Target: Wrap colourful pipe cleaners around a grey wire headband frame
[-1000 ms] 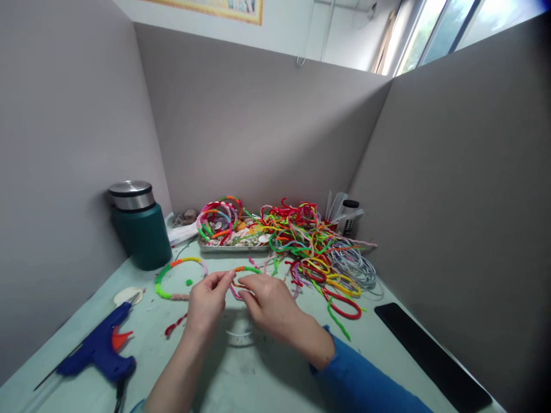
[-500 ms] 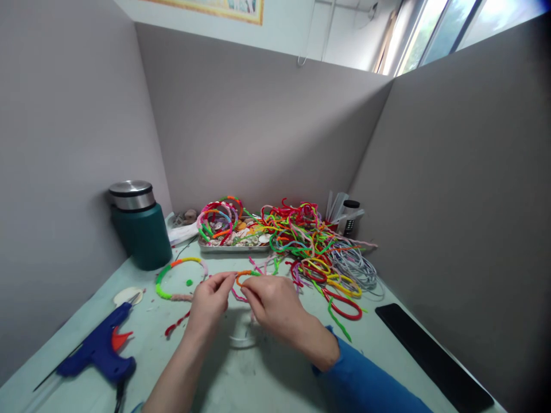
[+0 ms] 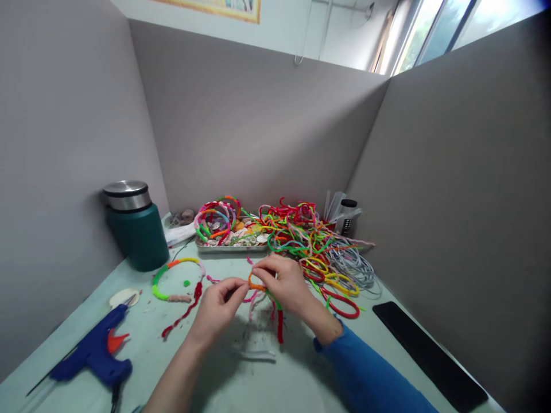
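Both my hands are raised a little above the pale green table [image 3: 224, 384], working a bunch of twisted pipe cleaners [image 3: 263, 293] in orange, green, pink and red. My left hand [image 3: 217, 310] pinches the pink and orange end with fingers closed. My right hand [image 3: 284, 282], in a blue sleeve, grips the orange and green part from above; a red end hangs down below it. A white wire piece [image 3: 258, 355] lies on the table under my hands.
A multicoloured ring [image 3: 174, 279] and a red pipe cleaner [image 3: 183, 314] lie to the left. A blue glue gun [image 3: 92, 355] sits at the near left. A green flask [image 3: 135, 226], a metal tray [image 3: 230, 248], a pile of pipe cleaners [image 3: 310, 241] and a black phone [image 3: 428, 355] stand around.
My hands have lifted and shifted right and away. The bunch of pipe cleaners rose off the table, and its red and green ends now hang down. The view moved slightly.
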### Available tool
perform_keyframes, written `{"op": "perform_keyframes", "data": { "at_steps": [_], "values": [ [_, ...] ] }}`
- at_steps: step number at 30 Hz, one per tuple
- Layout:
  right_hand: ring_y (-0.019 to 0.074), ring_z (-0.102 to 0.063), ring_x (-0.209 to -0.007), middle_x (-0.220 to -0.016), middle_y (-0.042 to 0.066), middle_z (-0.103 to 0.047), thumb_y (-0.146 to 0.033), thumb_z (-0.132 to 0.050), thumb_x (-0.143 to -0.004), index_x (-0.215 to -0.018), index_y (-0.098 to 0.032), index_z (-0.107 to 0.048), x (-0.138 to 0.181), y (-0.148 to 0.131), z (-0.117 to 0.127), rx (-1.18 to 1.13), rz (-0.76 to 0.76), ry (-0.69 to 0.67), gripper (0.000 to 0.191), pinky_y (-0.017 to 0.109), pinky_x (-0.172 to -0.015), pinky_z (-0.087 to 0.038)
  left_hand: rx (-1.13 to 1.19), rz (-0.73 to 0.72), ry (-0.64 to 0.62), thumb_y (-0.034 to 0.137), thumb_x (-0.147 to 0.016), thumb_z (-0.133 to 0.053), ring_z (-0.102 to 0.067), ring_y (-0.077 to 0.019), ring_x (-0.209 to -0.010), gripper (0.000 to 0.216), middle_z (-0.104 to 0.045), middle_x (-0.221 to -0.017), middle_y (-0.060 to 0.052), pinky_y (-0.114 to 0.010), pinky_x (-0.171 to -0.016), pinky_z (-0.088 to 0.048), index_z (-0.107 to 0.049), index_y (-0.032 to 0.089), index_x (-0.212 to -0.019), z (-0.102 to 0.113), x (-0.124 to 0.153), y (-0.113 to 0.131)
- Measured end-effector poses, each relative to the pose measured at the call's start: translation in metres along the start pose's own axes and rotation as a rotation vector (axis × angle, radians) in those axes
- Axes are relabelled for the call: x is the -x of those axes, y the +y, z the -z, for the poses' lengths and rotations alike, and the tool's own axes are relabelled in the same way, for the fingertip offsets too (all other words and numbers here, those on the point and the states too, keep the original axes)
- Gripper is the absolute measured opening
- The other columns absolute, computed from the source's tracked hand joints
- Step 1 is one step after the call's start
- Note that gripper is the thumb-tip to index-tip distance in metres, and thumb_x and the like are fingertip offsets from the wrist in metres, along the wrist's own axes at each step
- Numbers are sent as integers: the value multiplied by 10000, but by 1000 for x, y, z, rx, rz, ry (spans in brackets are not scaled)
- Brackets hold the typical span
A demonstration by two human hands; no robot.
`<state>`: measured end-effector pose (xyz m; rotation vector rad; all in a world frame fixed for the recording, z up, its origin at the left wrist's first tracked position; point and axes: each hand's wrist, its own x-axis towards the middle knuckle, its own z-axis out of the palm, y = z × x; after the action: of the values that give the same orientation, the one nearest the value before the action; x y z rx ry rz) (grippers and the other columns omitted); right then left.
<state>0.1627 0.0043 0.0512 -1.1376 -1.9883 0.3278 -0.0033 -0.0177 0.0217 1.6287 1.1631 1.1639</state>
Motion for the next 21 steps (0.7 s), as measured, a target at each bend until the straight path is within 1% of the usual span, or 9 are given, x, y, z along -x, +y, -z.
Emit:
{"op": "perform_keyframes", "data": {
  "at_steps": [4, 7, 9, 11, 13, 15, 17, 19, 21],
  "values": [
    [107, -510, -611, -635, -4, -617, -266, -567, -801, -723, -157, -702, -5, 12, -3, -170, -154, -180, 190, 209, -576, -352, -93, -51, 30, 379, -771, -579, -500, -126, -598, 240, -614, -681, -10, -220, -543, -371, -662, 159, -820, -2, 2, -3],
    [86, -443, -554, -564, -26, -538, -297, -582, -773, -679, -132, -685, -7, 20, -4, -291, -269, -293, 216, 196, -499, -301, -174, -85, 93, 376, -759, -598, -414, -102, -507, 237, -516, -574, 34, -211, -479, -314, -643, 161, -849, -4, 2, -5],
    [71, -381, -510, -524, -43, -470, -334, -589, -764, -663, -125, -669, -6, 24, -3, -370, -311, -374, 246, 193, -457, -259, -181, -110, 112, 355, -759, -603, -400, -100, -486, 255, -476, -543, 53, -208, -467, -305, -636, 168, -931, -4, 2, -4],
    [63, -328, -471, -494, -57, -413, -374, -589, -763, -682, -123, -664, -6, 27, -3, -434, -352, -470, 275, 192, -429, -230, -174, -148, 86, 328, -764, -600, -466, -111, -524, 246, -544, -589, 29, -210, -498, -345, -659, 184, -954, -4, 2, -2],
    [65, -329, -458, -490, -57, -417, -389, -572, -777, -709, -125, -670, -5, 28, -4, -443, -368, -511, 290, 192, -424, -240, -157, -175, 49, 315, -770, -595, -552, -135, -619, 199, -643, -710, -17, -223, -570, -400, -700, 199, -893, -4, 2, 0],
    [85, -424, -517, -556, -31, -517, -353, -559, -795, -742, -132, -682, -5, 27, -5, -379, -319, -428, 258, 197, -479, -316, -130, -162, 74, 323, -765, -602, -591, -160, -686, 178, -684, -789, -41, -240, -627, -427, -717, 202, -825, -3, 1, 0],
    [122, -527, -666, -704, 11, -622, -288, -557, -804, -782, -144, -689, -5, 23, -6, -261, -223, -227, 197, 225, -611, -393, -106, -100, 163, 351, -746, -620, -592, -171, -675, 189, -692, -772, -43, -250, -629, -431, -714, 197, -802, -3, 0, -3],
    [148, -561, -804, -836, 46, -656, -242, -546, -820, -818, -151, -685, -6, 16, -4, -167, -124, -23, 166, 254, -728, -410, -94, -10, 263, 391, -721, -638, -578, -173, -652, 226, -692, -742, -41, -254, -615, -425, -707, 188, -792, -2, -3, -6],
    [146, -566, -832, -866, 58, -655, -230, -515, -851, -821, -151, -672, -5, 7, 0, -138, -42, 96, 179, 251, -750, -408, -77, 74, 333, 426, -694, -653, -572, -174, -648, 270, -693, -724, -39, -253, -607, -418, -705, 179, -788, 0, -5, -8]
  ]
}}
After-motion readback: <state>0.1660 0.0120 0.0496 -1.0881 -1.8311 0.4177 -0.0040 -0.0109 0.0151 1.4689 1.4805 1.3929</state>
